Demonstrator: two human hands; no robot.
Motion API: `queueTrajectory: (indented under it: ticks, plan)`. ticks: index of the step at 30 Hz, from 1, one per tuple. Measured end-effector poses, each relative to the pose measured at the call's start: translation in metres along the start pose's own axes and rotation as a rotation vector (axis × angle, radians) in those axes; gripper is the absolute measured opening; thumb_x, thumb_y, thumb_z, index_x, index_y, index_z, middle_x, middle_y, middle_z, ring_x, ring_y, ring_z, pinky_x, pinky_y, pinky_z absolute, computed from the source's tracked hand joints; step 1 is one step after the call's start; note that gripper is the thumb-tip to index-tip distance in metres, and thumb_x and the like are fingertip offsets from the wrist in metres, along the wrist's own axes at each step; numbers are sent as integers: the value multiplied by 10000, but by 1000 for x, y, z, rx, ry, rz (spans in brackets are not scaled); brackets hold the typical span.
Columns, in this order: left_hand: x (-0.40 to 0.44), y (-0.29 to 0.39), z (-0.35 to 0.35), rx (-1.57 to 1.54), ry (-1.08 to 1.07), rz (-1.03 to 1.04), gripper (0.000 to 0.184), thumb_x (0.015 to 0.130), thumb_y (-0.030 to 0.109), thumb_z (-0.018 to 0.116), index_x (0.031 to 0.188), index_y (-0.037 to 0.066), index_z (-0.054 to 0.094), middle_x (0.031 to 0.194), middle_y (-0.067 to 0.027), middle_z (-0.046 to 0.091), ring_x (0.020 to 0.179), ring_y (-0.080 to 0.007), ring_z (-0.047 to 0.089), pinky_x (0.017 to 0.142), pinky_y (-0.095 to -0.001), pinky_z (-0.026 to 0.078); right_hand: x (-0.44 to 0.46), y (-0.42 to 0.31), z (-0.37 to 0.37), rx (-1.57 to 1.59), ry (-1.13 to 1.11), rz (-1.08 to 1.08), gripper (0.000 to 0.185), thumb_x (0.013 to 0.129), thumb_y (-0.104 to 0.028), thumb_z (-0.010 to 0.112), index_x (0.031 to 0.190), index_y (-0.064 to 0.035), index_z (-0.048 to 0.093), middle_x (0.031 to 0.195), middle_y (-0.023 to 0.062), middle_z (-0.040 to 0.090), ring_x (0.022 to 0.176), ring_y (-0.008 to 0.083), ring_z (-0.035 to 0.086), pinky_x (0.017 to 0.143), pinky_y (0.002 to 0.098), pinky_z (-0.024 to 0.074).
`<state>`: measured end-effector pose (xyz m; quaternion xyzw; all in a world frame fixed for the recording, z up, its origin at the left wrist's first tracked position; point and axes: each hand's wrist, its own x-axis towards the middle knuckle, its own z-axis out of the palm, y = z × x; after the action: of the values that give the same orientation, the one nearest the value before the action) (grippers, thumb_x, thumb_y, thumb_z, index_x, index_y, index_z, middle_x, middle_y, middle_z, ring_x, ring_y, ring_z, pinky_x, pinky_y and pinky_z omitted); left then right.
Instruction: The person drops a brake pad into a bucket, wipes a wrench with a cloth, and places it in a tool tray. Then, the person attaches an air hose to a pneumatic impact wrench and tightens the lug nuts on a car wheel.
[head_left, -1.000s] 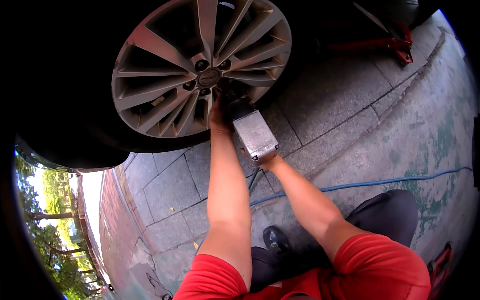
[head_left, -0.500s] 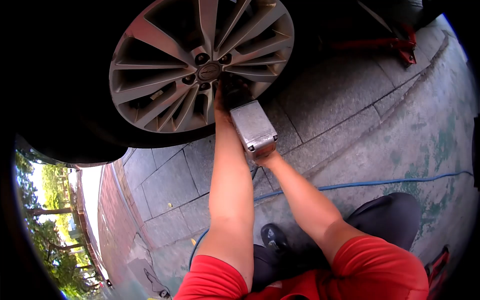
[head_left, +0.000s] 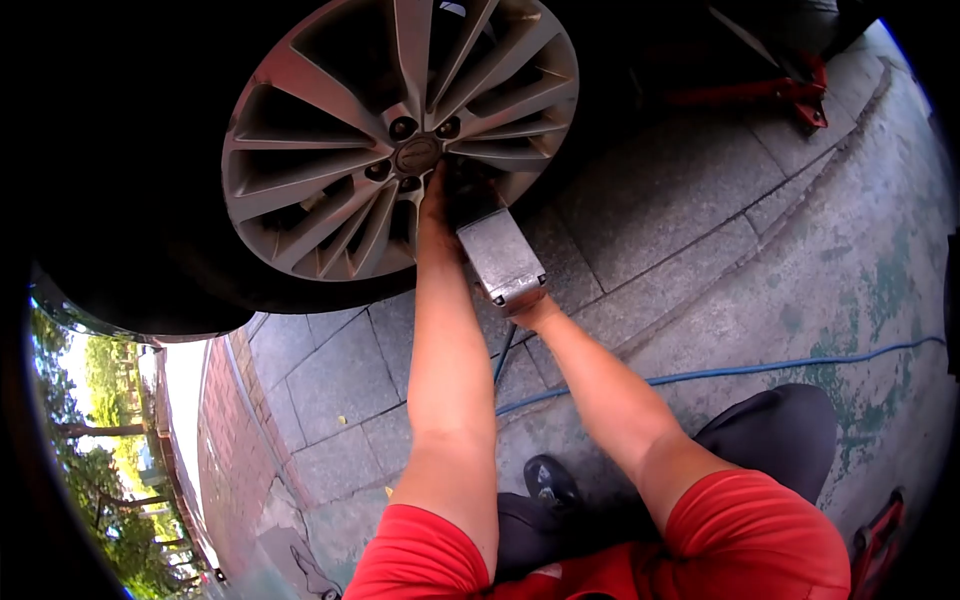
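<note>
A silver spoked wheel (head_left: 417,155) with a dark tyre fills the upper left, lug nuts ringing its centre cap. Against its lower right hub area points the dark front end of an impact wrench (head_left: 502,258), whose silver housing faces me. My left hand (head_left: 437,212) is closed round the left side of the tool's front end, close to the spokes; its fingers are partly in shadow. At the rear, my right hand (head_left: 525,308) is wrapped round the handle below the housing, which hides most of its fingers.
A blue hose (head_left: 760,367) runs over the ground from beneath the tool to the right. A red jack (head_left: 800,98) stands at the upper right by the dark car body. Another red object (head_left: 880,530) lies at the lower right. My shoe (head_left: 550,482) is below my arms.
The wheel first shifts slightly up in view, then back down. Both hands and the wrench stay at the hub, with the housing a little further left than a second ago.
</note>
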<state>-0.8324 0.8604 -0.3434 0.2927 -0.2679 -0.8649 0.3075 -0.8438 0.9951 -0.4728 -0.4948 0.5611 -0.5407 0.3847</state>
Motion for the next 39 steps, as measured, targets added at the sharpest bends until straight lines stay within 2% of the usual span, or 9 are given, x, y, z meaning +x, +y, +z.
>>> queueTrajectory:
  ticks: [8,16,19,22,25,31,33,38,39]
  plan:
    - [13,1,-9,44,108,14,346,801,365,598,952,55,567,774,-118,617,691,-276,607,609,-398,518,5,24,19,-579,112,-183,446,869,-311,447,1279,-143,391,1312,67,416,1219,232,370,1038,336,281]
    - [9,5,-3,-3,53,-97,298,813,341,597,894,57,559,740,-100,601,661,-290,599,594,-406,522,5,17,7,-122,106,-228,329,838,-124,519,1157,-62,469,1135,65,540,1025,158,531,864,291,446]
    - [10,3,-2,-17,91,-86,287,806,334,611,891,65,559,743,-94,603,662,-285,600,596,-401,526,10,28,11,287,183,-219,357,809,-288,565,1097,-78,542,1102,105,559,1034,282,511,889,377,405]
    - [9,3,-1,-8,133,-47,274,803,323,618,893,71,561,747,-91,606,663,-278,601,602,-401,530,8,32,13,-660,307,-411,384,818,-312,562,1118,-76,527,1131,105,544,1052,280,501,907,372,395]
    - [5,4,-1,-22,82,-63,260,799,301,626,898,69,564,746,-90,607,658,-275,601,606,-398,533,10,38,16,153,229,-227,397,823,-341,562,1120,-81,524,1140,102,541,1052,279,499,910,365,392]
    - [14,3,-5,29,91,11,300,812,316,582,901,29,575,714,-132,608,670,-289,607,624,-405,520,-3,-5,-13,-216,161,-129,388,844,-344,539,1114,-66,530,1092,80,569,1017,242,524,868,347,420]
    - [17,-3,-10,36,65,1,298,813,317,580,902,33,571,720,-127,607,666,-292,607,618,-406,523,-1,-21,-25,1380,134,418,320,880,-282,477,1109,-65,530,1092,65,567,1007,209,534,842,341,437]
    - [2,-11,-15,64,24,-30,291,816,323,576,906,48,558,744,-109,604,650,-303,607,593,-411,538,-38,-19,-34,1473,101,290,281,847,-210,546,1088,-68,563,1019,48,600,932,159,575,807,287,461]
    - [-10,-17,-8,82,7,7,288,815,316,574,902,42,553,735,-117,600,652,-311,608,598,-415,536,-45,-11,-36,751,135,-54,282,824,-145,557,1092,-59,556,1028,49,602,945,159,576,824,289,458]
